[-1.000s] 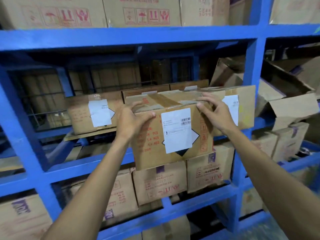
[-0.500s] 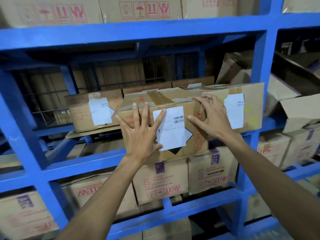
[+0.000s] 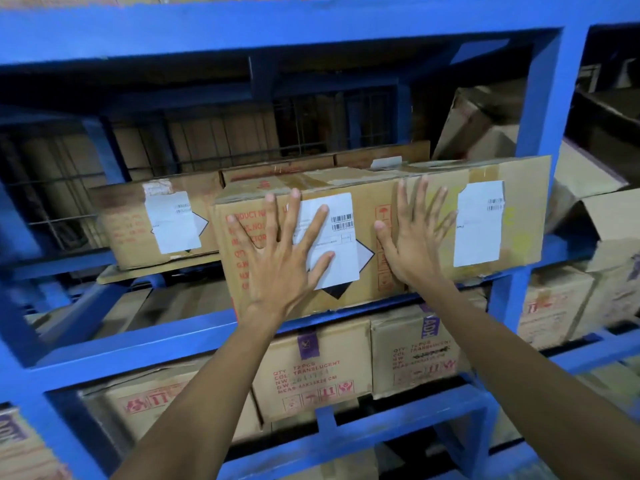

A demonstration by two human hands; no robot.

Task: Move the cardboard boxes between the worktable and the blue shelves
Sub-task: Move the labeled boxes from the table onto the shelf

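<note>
A cardboard box (image 3: 363, 292) with a white barcode label and red print sits on the middle level of the blue shelves (image 3: 145, 344), its front face close to the shelf's front beam. My left hand (image 3: 282, 252) lies flat on that face with fingers spread, partly over the label. My right hand (image 3: 414, 237) presses flat on the box's right edge, fingers spread and overlapping the neighbouring labelled box (image 3: 519, 216). Neither hand grips anything. The worktable is out of view.
Another labelled box (image 3: 128, 230) stands further back on the left of the same level. Several boxes with purple marks fill the level below (image 3: 322, 372). A blue upright (image 3: 533, 168) stands just right of my hands, with tilted, open boxes (image 3: 588, 181) beyond it.
The box has gone from held out in front of the shelf to resting on it, pushed inward. Both hands let go of its top corners and now press flat on its front.
</note>
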